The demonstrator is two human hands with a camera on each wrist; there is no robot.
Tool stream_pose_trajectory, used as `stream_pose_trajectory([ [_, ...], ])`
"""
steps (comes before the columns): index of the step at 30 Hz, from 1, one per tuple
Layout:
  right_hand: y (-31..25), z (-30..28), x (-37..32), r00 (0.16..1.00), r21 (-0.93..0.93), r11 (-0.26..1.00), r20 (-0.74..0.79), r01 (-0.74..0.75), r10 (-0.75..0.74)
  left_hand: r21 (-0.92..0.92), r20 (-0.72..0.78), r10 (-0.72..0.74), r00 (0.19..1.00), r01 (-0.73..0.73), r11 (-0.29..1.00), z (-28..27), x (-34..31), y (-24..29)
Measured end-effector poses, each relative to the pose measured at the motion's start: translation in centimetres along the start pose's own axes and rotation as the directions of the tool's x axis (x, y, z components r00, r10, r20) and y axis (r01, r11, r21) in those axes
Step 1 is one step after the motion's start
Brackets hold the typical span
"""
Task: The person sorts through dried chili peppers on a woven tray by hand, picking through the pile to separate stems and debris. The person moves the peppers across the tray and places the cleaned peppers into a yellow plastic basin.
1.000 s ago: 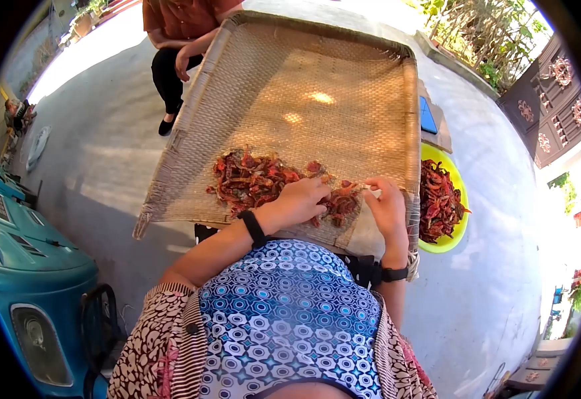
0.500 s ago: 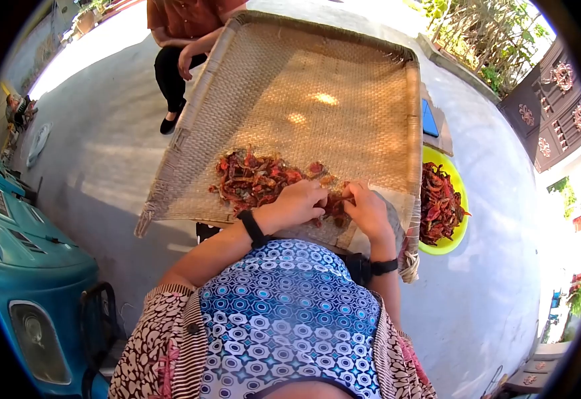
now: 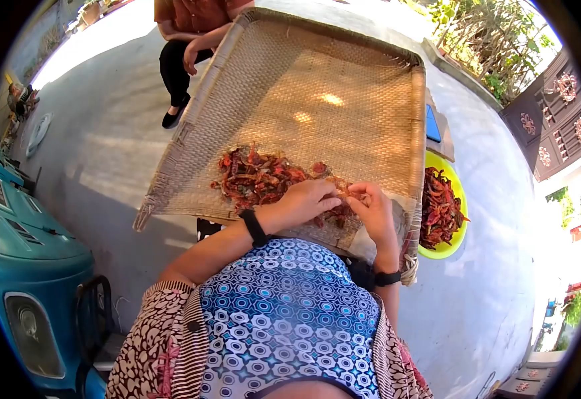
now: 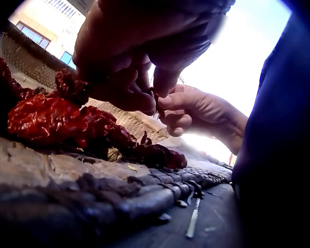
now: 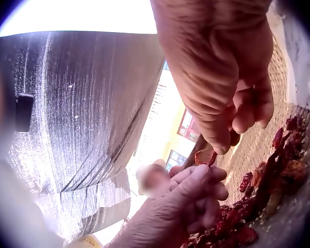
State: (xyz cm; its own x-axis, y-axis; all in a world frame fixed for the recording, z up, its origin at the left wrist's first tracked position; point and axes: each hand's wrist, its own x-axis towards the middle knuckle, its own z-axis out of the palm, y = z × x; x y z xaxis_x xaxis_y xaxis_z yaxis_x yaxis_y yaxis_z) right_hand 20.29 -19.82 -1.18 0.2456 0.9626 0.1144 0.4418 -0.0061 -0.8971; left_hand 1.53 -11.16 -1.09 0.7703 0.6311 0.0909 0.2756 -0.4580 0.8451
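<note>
Both hands meet over the near part of a woven bamboo tray [image 3: 344, 86]. My left hand [image 3: 307, 201] and my right hand [image 3: 376, 211] pinch a small dried red chili pepper [image 5: 205, 156] between their fingertips. In the left wrist view only a dark sliver of the chili shows between the left hand [image 4: 129, 57] and the right hand [image 4: 204, 111]. A heap of dried red chilies [image 3: 254, 176] lies on the tray beside the left hand. More chilies lie under the fingers, partly hidden by them.
A yellow-green basin [image 3: 460, 229] full of dried chilies [image 3: 442, 206] stands right of the tray. Behind it a blue phone [image 3: 432, 125] lies on a brown board. Another person [image 3: 194, 40] sits at the tray's far left. A teal vehicle [image 3: 34, 266] stands at the left.
My right hand moved left from the tray's right side to join the left hand, and both now pinch a chili. The left hand shifted slightly right.
</note>
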Motion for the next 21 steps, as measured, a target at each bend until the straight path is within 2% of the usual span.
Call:
stream_pose_trajectory([
  [2, 0.1, 0.2, 0.0, 0.996, 0.124, 0.989, 0.052, -0.079, 0.073, 0.010, -0.071, 0.085, 0.994, -0.085, 0.996, 0.3, 0.2, -1.0],
  [3, 0.2, 0.3, 0.0, 0.991, 0.183, 0.976, 0.081, -0.120, 0.106, 0.012, -0.070, 0.067, 0.995, -0.066, 0.998, 0.3, 0.1, -1.1],
  [6, 0.4, 0.3, -0.2, 0.978, 0.256, 0.958, 0.191, -0.126, 0.078, 0.051, -0.055, 0.018, 0.998, -0.015, 0.999, 0.1, 0.0, -1.3],
  [9, 1.5, -0.3, -0.3, 0.976, 0.190, 0.968, 0.177, -0.163, 0.130, 0.134, -0.022, -0.015, 1.000, 0.018, 0.991, -0.2, -0.2, -0.8],
  [12, 1.9, -2.0, -0.1, 0.987, 0.073, 0.984, 0.041, -0.160, 0.157, 0.149, -0.025, -0.028, 0.999, 0.032, 0.988, -0.2, -0.3, -0.7],
  [15, 1.3, -4.7, -0.2, 0.966, -0.048, 0.983, -0.198, -0.176, 0.163, 0.131, -0.047, -0.020, 0.999, 0.026, 0.991, -0.3, -0.3, -0.7],
  [16, 1.7, -6.0, -0.3, 0.947, 0.012, 0.994, -0.303, -0.109, 0.107, 0.130, -0.050, -0.021, 0.999, 0.027, 0.991, -0.2, -0.2, -0.8],
  [17, 2.1, -7.0, -0.4, 0.912, 0.066, 0.997, -0.407, -0.034, 0.058, 0.130, -0.052, -0.022, 0.998, 0.029, 0.991, -0.2, -0.2, -0.9],
  [18, 1.5, -7.5, -0.4, 0.806, -0.198, 0.980, -0.584, -0.030, -0.093, 0.139, -0.051, -0.031, 0.998, 0.037, 0.990, -0.3, -0.3, -0.8],
  [19, 0.7, -8.1, -0.5, 0.667, -0.442, 0.893, -0.690, -0.082, -0.280, 0.148, -0.048, -0.038, 0.998, 0.045, 0.988, -0.4, -0.3, -0.5],
  [20, 0.5, -8.7, -0.5, 0.676, -0.262, 0.949, -0.733, -0.174, -0.078, 0.157, -0.044, -0.045, 0.998, 0.052, 0.986, -0.4, -0.3, -0.4],
  [21, 1.4, -9.1, -0.5, 0.735, -0.215, 0.966, -0.677, -0.143, -0.042, 0.150, -0.065, -0.018, 0.998, 0.028, 0.988, -0.4, -0.3, -0.5],
])
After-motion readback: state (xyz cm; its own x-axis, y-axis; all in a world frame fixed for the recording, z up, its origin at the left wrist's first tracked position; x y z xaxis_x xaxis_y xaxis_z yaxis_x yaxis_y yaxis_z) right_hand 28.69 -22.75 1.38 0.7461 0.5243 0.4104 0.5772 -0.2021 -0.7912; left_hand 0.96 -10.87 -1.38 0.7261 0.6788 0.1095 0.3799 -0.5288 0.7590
